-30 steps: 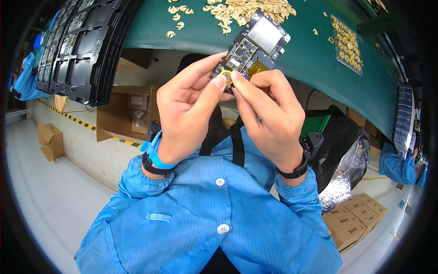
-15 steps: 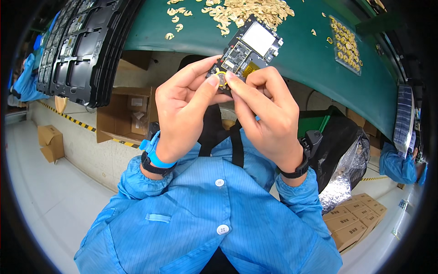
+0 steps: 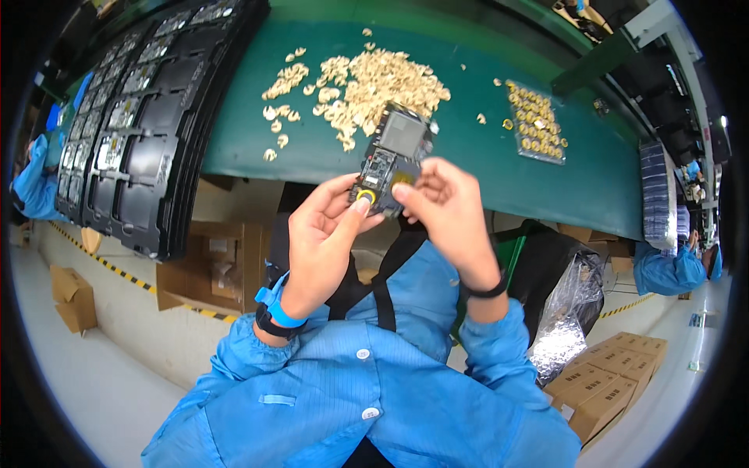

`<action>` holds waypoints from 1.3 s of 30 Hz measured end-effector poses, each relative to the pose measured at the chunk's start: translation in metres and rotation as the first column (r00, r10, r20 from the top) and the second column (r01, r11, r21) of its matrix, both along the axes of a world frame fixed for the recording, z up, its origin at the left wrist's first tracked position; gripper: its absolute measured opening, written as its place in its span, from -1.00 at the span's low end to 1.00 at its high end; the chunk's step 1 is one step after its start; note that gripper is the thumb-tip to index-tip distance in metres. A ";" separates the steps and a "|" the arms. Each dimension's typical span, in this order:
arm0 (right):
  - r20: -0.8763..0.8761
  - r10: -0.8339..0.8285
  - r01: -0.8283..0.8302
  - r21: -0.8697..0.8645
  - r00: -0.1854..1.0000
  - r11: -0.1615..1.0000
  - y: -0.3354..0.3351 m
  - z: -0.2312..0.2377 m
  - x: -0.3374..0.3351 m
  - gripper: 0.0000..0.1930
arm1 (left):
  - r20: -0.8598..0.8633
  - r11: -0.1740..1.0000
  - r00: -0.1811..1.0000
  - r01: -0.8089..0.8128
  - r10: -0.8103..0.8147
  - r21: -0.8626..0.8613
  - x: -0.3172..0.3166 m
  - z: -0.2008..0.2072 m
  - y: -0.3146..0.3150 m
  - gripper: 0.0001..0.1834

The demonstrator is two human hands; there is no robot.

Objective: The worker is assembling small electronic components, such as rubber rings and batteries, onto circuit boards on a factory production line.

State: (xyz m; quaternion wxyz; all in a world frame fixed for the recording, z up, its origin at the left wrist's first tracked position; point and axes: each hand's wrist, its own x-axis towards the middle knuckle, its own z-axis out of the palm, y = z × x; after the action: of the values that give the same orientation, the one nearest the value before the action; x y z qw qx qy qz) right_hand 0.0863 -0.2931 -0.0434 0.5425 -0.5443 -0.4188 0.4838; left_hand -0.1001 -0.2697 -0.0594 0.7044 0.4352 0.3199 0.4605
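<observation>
Holding a small circuit board (image 3: 392, 160) above the green bench (image 3: 484, 168), we pinch it between left hand (image 3: 324, 242) and right hand (image 3: 446, 210), left thumb pressing a yellow ring (image 3: 365, 196). Pale loose parts (image 3: 367, 82) litter the mat (black trays (image 3: 133, 117) stacked left); cardboard boxes (image 3: 605, 382) sit on the floor.

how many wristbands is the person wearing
3. On the left wrist, a blue band with a black band just below it toward the sleeve. On the right wrist, one black band. The blue sleeves could hide more further up the arms.
</observation>
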 end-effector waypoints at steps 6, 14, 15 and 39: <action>0.273 0.132 -0.139 0.004 0.953 0.990 0.153 0.029 0.134 -0.82 | -0.081 0.996 0.996 -0.015 0.022 0.083 -0.019 0.015 0.007 -0.54; -0.090 -0.450 0.454 0.026 0.888 0.891 0.261 -0.012 0.228 -0.80 | -0.244 0.989 0.965 -0.069 0.100 0.133 -0.064 0.015 0.003 -0.70; -0.026 -0.483 0.483 0.104 0.875 0.869 0.250 -0.008 0.237 -0.72 | -0.241 0.990 0.966 -0.061 0.091 0.128 -0.067 0.013 0.004 -0.70; 0.946 -0.324 0.148 0.318 0.020 0.936 0.074 -0.014 0.226 -0.80 | -0.384 0.963 0.893 0.268 -0.235 0.034 -0.033 -0.010 -0.029 -0.77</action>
State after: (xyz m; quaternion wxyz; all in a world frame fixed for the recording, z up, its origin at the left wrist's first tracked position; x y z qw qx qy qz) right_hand 0.3126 -0.2192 -0.0574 0.2168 -0.7505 -0.6076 -0.1431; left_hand -0.1330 -0.2987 -0.0695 0.6641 0.5829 0.3702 0.2866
